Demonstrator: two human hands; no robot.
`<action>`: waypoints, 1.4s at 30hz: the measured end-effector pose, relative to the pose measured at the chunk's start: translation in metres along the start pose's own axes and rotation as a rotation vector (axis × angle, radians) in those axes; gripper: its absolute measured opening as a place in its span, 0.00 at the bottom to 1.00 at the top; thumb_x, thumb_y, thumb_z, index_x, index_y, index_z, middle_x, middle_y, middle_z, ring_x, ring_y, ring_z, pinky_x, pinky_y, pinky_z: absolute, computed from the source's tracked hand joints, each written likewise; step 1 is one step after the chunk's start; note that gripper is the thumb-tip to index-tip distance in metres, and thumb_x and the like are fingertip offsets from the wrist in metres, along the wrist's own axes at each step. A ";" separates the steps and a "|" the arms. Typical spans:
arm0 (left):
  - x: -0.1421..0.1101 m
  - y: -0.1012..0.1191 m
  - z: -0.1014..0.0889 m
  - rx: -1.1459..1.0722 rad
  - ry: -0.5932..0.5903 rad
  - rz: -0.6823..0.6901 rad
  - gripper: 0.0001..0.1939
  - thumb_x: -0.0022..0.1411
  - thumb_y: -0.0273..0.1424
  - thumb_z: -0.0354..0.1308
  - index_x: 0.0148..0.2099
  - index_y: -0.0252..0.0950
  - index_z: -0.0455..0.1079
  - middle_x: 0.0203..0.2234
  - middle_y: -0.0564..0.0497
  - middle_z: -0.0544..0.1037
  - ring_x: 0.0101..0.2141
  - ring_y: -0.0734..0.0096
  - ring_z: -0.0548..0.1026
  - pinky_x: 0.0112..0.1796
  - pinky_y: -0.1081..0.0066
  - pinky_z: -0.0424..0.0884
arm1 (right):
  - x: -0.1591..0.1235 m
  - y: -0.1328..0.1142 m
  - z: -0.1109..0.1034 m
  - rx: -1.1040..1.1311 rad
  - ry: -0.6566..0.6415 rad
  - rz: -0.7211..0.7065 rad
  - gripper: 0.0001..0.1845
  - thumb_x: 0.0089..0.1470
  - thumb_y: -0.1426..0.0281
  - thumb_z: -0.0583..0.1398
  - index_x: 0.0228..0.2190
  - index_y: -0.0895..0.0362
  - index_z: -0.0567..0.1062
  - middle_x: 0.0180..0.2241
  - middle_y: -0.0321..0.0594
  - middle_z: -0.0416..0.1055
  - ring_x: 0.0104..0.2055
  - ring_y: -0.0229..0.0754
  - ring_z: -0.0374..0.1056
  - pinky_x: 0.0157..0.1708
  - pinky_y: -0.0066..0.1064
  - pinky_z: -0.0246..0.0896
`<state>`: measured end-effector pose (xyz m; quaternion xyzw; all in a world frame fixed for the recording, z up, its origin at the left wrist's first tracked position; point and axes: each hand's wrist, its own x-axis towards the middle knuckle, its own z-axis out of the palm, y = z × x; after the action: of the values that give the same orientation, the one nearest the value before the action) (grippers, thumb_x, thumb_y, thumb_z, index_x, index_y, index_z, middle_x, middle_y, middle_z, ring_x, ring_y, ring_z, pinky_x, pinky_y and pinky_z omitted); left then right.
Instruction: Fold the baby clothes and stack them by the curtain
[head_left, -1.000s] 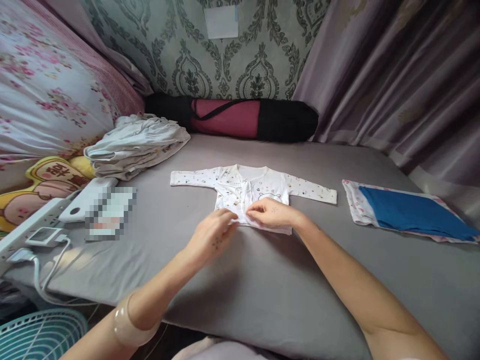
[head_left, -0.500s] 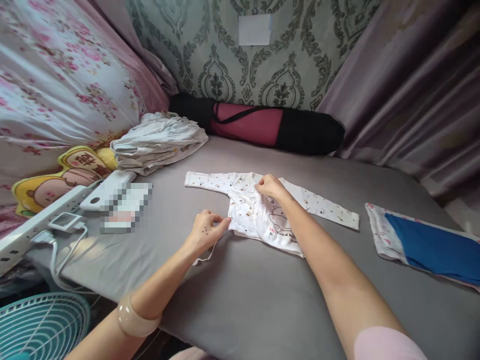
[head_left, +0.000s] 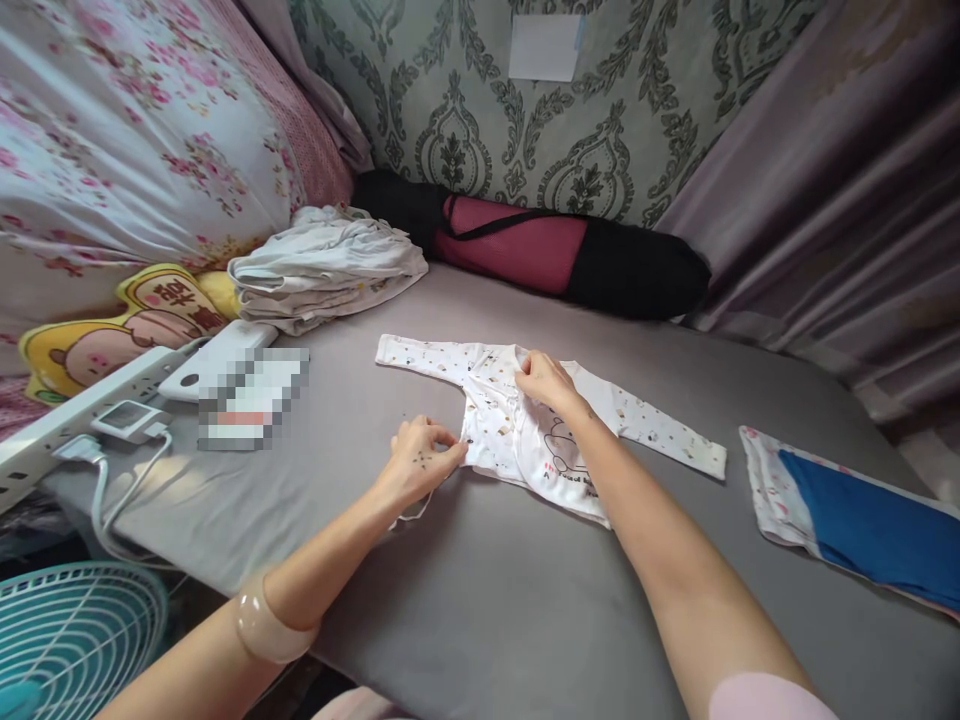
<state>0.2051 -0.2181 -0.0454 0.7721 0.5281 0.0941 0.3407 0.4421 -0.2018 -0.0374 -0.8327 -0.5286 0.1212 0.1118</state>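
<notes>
A small white baby shirt (head_left: 491,430) with a scattered print and a bear drawing lies spread on the grey sheet, its sleeves stretched to either side. At its left side edge, my left hand (head_left: 421,455) pinches the fabric, and a thin white tie string (head_left: 415,514) shows below that wrist. My right hand (head_left: 546,382) is closed on the shirt's front near the neckline, fingertips pressed together on the cloth. Part of the bear print is hidden behind my right forearm.
A folded blue and white garment (head_left: 870,515) lies at the right. Behind stand a pile of pale cloths (head_left: 322,270) and a black and maroon rolled bag (head_left: 517,245). At left are a power strip (head_left: 82,405), a cushion (head_left: 127,335) and a teal fan (head_left: 75,640).
The camera view has tilted a little, so the scene sits slightly differently. Both hands keep their hold on the shirt at much the same spots.
</notes>
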 end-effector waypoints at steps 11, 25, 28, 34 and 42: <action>-0.005 -0.012 0.005 0.282 0.104 0.196 0.11 0.58 0.31 0.50 0.24 0.37 0.66 0.35 0.46 0.70 0.39 0.59 0.64 0.41 0.60 0.60 | -0.011 0.006 0.014 -0.214 0.163 -0.073 0.13 0.62 0.74 0.47 0.46 0.59 0.66 0.45 0.51 0.70 0.44 0.50 0.69 0.39 0.37 0.59; -0.005 -0.014 -0.008 0.218 0.063 0.293 0.06 0.62 0.36 0.52 0.37 0.38 0.66 0.33 0.49 0.69 0.37 0.61 0.65 0.39 0.63 0.62 | 0.019 0.002 -0.002 0.030 0.006 0.004 0.19 0.57 0.63 0.57 0.48 0.56 0.71 0.47 0.45 0.73 0.48 0.49 0.67 0.44 0.35 0.59; -0.002 -0.011 -0.002 0.228 0.058 0.382 0.10 0.66 0.35 0.49 0.46 0.40 0.67 0.36 0.48 0.70 0.37 0.61 0.66 0.39 0.63 0.63 | 0.020 -0.006 0.011 0.083 0.094 -0.007 0.17 0.60 0.65 0.54 0.50 0.55 0.70 0.46 0.45 0.73 0.48 0.48 0.67 0.43 0.34 0.59; 0.001 -0.023 0.008 0.242 -0.003 0.498 0.17 0.70 0.35 0.42 0.53 0.42 0.69 0.35 0.47 0.70 0.35 0.64 0.68 0.38 0.65 0.64 | 0.022 0.007 0.036 -0.016 0.255 -0.173 0.15 0.62 0.75 0.49 0.42 0.54 0.74 0.42 0.45 0.70 0.45 0.47 0.64 0.42 0.33 0.56; 0.003 -0.018 -0.006 0.188 -0.079 0.449 0.18 0.67 0.38 0.47 0.49 0.43 0.75 0.32 0.47 0.71 0.33 0.65 0.70 0.36 0.67 0.65 | 0.025 0.016 0.040 -0.091 0.221 -0.212 0.19 0.63 0.77 0.46 0.47 0.56 0.73 0.46 0.47 0.67 0.48 0.48 0.59 0.47 0.34 0.53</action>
<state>0.1896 -0.2087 -0.0531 0.9016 0.3360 0.0877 0.2581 0.4528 -0.1834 -0.0822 -0.7848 -0.6028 -0.0075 0.1437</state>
